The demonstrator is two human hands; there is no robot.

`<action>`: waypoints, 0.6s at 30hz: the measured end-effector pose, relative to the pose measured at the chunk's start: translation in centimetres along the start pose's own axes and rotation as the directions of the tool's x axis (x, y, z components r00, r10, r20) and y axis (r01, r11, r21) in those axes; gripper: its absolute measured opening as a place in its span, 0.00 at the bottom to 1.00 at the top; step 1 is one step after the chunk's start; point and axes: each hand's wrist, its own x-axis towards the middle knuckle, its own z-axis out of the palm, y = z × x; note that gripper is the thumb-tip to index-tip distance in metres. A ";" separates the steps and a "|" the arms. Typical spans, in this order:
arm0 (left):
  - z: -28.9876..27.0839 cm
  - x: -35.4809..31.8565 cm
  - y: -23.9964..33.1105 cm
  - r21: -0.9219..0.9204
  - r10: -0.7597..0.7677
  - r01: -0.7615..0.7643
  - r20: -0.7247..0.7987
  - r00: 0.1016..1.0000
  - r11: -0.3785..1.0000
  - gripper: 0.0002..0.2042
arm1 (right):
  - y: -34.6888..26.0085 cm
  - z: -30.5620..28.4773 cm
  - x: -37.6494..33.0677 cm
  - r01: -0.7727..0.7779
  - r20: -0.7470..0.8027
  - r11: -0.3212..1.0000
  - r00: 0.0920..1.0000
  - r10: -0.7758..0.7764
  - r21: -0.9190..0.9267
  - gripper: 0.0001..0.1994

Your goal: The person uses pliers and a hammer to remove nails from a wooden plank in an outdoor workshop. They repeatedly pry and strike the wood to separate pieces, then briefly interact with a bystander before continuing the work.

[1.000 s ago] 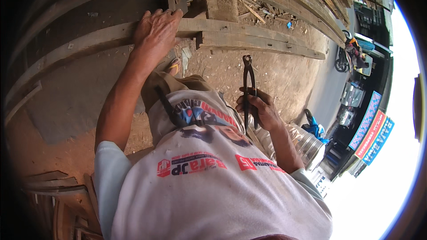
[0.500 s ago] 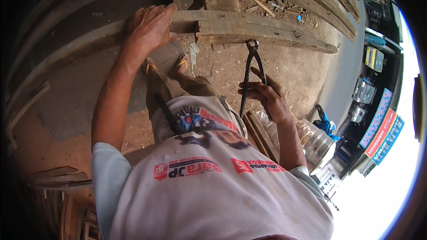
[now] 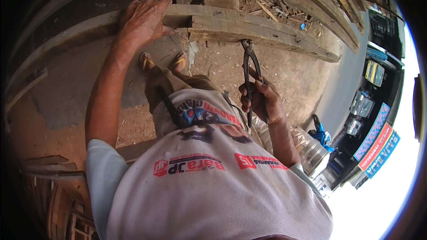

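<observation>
My right hand (image 3: pixel 267 100) is wrapped around the handles of dark metal pincers (image 3: pixel 247 60). The jaws of the pincers meet the near side of a thick wooden beam (image 3: pixel 258 29); whatever sits between them is too small to make out. Over to the left, my left hand (image 3: pixel 144 20) grips a long wooden rail (image 3: pixel 95 26) in line with the beam, its fingers over the far edge and its thumb on the near side. A step in the wood shows just right of that hand. Small dark spots, perhaps nails or holes, dot the beam's side.
More long timbers (image 3: pixel 307 4) run beyond the beam, with wood scraps (image 3: pixel 273 9) between them. My sandalled feet (image 3: pixel 179 61) stand below the beam. Stacked wood (image 3: pixel 49 166) lies at lower left. Wrapped bundles (image 3: pixel 311 149) and a blue bag (image 3: pixel 321 134) are at right, near a road.
The pincer handles have come closer together as my right hand closed around them. The jaws stay at the beam's near side. My left hand keeps its hold on the rail.
</observation>
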 end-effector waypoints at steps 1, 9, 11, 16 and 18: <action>-0.1 0.0 0.0 0.005 -0.001 0.001 0.001 1.000 1.000 0.36 | 0.1 0.7 -0.1 -0.006 -0.075 0.999 0.997 0.003 -0.035 0.31; 0.9 -0.8 -0.7 0.079 0.030 -0.020 -0.136 0.990 0.997 0.33 | 0.5 0.6 0.9 -0.202 0.008 0.975 0.979 0.203 0.094 0.18; 1.2 -1.1 -0.7 0.087 0.041 -0.025 -0.182 0.982 0.996 0.32 | 0.1 0.9 0.9 -0.226 0.002 0.970 0.974 0.227 0.094 0.17; 0.7 -1.6 0.6 0.145 0.031 -0.002 -0.196 0.980 0.989 0.31 | -0.1 2.0 0.5 -0.239 -0.093 0.964 0.964 0.250 0.119 0.17; 1.5 -1.4 0.0 0.131 0.064 -0.034 -0.237 0.969 0.991 0.31 | -0.4 2.4 0.5 -0.231 -0.088 0.962 0.965 0.246 0.149 0.17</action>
